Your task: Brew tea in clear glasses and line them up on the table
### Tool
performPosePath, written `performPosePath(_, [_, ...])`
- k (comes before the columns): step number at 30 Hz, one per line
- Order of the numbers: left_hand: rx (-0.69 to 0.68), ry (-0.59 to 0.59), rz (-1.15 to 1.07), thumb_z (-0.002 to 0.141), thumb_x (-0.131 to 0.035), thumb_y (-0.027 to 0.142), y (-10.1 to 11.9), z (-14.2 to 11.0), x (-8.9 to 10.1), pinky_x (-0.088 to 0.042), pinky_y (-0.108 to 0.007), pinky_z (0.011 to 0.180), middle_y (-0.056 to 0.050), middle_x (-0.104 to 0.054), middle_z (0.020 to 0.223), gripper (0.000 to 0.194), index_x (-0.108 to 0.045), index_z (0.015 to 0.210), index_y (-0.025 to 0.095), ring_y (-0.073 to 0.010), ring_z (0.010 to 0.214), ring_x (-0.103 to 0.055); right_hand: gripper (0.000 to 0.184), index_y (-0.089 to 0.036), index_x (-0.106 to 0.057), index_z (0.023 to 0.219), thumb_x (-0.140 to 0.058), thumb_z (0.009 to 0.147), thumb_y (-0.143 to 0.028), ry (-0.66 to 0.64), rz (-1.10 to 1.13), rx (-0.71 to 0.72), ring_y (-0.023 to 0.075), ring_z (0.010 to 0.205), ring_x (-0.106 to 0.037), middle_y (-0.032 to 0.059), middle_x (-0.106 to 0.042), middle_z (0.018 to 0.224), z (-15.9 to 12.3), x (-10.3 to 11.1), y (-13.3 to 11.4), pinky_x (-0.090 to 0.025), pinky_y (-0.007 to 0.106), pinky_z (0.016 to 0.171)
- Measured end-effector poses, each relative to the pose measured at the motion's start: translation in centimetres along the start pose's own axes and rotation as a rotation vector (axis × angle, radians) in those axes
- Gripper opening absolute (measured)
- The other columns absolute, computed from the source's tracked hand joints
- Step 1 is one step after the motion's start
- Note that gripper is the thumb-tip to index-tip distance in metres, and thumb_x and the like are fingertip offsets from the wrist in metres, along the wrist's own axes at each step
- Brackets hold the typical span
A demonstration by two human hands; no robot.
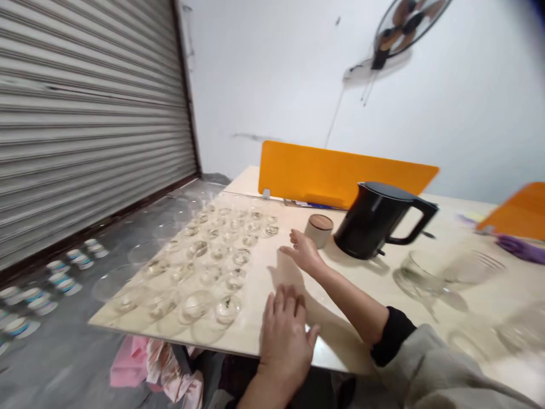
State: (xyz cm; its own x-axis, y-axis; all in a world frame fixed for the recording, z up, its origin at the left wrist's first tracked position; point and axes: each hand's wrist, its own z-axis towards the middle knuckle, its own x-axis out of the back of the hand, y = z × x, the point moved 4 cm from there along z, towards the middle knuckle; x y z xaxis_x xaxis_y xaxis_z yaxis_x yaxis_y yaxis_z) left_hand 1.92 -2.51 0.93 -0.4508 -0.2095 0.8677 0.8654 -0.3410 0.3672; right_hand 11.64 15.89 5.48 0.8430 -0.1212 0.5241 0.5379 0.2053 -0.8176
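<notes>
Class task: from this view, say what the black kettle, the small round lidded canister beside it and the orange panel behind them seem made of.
The black kettle looks like matte plastic: dull, even surface. The small round canister has a brown lid that looks wooden, and a pale matte body, perhaps ceramic. The flat orange panel seems smooth plastic or painted board, evenly coloured.

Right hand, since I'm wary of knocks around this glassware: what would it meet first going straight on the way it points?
The right hand would probably meet the small clear glass dish at the rows' edge; depth is hard to judge here.
</notes>
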Motion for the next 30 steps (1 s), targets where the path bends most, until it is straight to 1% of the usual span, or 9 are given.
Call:
performPosePath(2, [-0.015, -0.003, 0.042, 0.1, -0.052, 0.054, 0.0, -0.2, -0.1, -0.03, -0.057, 0.125, -0.013, -0.049, 0.159, 0.06, -0.059, 0.145, 0.015, -0.0389, 0.152, -0.035, 0.068, -0.025, -0.061, 0.138, -0.082, 0.076, -0.042, -0.063, 0.032, 0.146, 0.0329, 0.12, -0.067, 0.0137, -0.068, 0.136, -5.2, 2.5, -1.2, -0.056, 0.049, 0.097])
performPosePath(4, [-0.038, -0.008, 0.079, 0.101, -0.051, 0.05, 0.0, -0.4, -0.1, -0.031, -0.057, 0.124, -0.013, -0.048, 0.16, 0.058, -0.058, 0.147, 0.015, -0.0394, 0.151, -0.037, 0.058, -0.028, -0.065, 0.136, -0.078, 0.082, -0.044, -0.064, -0.018, 0.205, 0.0324, 0.119, -0.068, 0.0103, -0.07, 0.134, -10.4, 6.4, -2.1, -0.058, 0.051, 0.096])
performPosePath(8, [-0.09, 0.01, 0.155, 0.102, -0.05, 0.047, -0.1, -0.7, -0.2, -0.033, -0.057, 0.122, -0.014, -0.051, 0.158, 0.054, -0.06, 0.144, 0.015, -0.0396, 0.149, -0.041, 0.039, -0.031, -0.073, 0.123, -0.073, 0.087, -0.047, 0.185, -0.249, 0.148, 0.0316, 0.103, -0.073, 0.0077, -0.077, 0.119, -18.2, 18.4, -2.5, -0.062, 0.049, 0.086])
performPosePath(12, [-0.147, 0.031, 0.222, 0.102, -0.048, 0.049, -0.4, -0.8, -0.7, -0.036, -0.059, 0.118, -0.016, -0.053, 0.155, 0.056, -0.062, 0.143, 0.014, -0.0421, 0.146, -0.044, 0.033, -0.028, -0.076, 0.107, -0.068, 0.088, -0.054, 0.517, -0.548, 0.009, 0.0299, 0.087, -0.075, 0.008, -0.08, 0.101, -23.4, 31.6, 0.1, -0.061, 0.046, 0.08])
performPosePath(15, [-0.163, 0.051, 0.26, 0.102, -0.046, 0.049, -0.6, -0.9, -0.9, -0.038, -0.058, 0.117, -0.016, -0.054, 0.154, 0.055, -0.062, 0.142, 0.014, -0.0412, 0.145, -0.045, 0.035, -0.028, -0.077, 0.102, -0.061, 0.091, -0.058, 0.52, -0.721, -0.059, 0.0296, 0.088, -0.074, 0.0074, -0.08, 0.101, -26.2, 36.9, 3.4, -0.058, 0.045, 0.08])
performPosePath(18, [-0.177, 0.057, 0.286, 0.103, -0.044, 0.049, -0.7, -1.0, -1.0, -0.039, -0.058, 0.116, -0.016, -0.055, 0.154, 0.055, -0.063, 0.141, 0.014, -0.041, 0.144, -0.046, 0.038, -0.03, -0.079, 0.103, -0.058, 0.091, -0.06, 0.367, -0.851, -0.012, 0.0327, 0.102, -0.071, 0.0085, -0.078, 0.113, -27.4, 37.6, 6.7, -0.055, 0.049, 0.088])
performPosePath(23, [-0.194, 0.054, 0.323, 0.103, -0.043, 0.048, -0.6, -1.1, -0.9, -0.041, -0.058, 0.114, -0.016, -0.056, 0.153, 0.054, -0.063, 0.141, 0.015, -0.0401, 0.144, -0.046, 0.033, -0.027, -0.081, 0.102, -0.055, 0.093, -0.046, 0.293, -0.993, 0.092, 0.0371, 0.116, -0.063, 0.0131, -0.071, 0.13, -26.9, 35.2, 10.0, -0.054, 0.054, 0.092])
performPosePath(27, [-0.181, 0.044, 0.32, 0.103, -0.046, 0.047, -0.5, -1.0, -0.8, -0.042, -0.057, 0.115, -0.016, -0.056, 0.153, 0.052, -0.063, 0.141, 0.015, -0.0397, 0.145, -0.047, 0.034, -0.027, -0.079, 0.081, -0.05, 0.097, -0.036, 0.289, -1.02, 0.15, 0.035, 0.111, -0.063, 0.0108, -0.075, 0.118, -26.1, 33.9, 9.8, -0.055, 0.051, 0.085])
performPosePath(30, [-0.156, 0.037, 0.306, 0.103, -0.048, 0.046, -0.3, -1.0, -0.7, -0.04, -0.057, 0.117, -0.016, -0.055, 0.154, 0.052, -0.063, 0.141, 0.015, -0.0397, 0.145, -0.046, 0.032, -0.029, -0.077, 0.083, -0.051, 0.099, -0.038, 0.303, -0.956, 0.21, 0.0323, 0.106, -0.064, 0.0069, -0.077, 0.112, -25.5, 32.7, 7.6, -0.056, 0.048, 0.083])
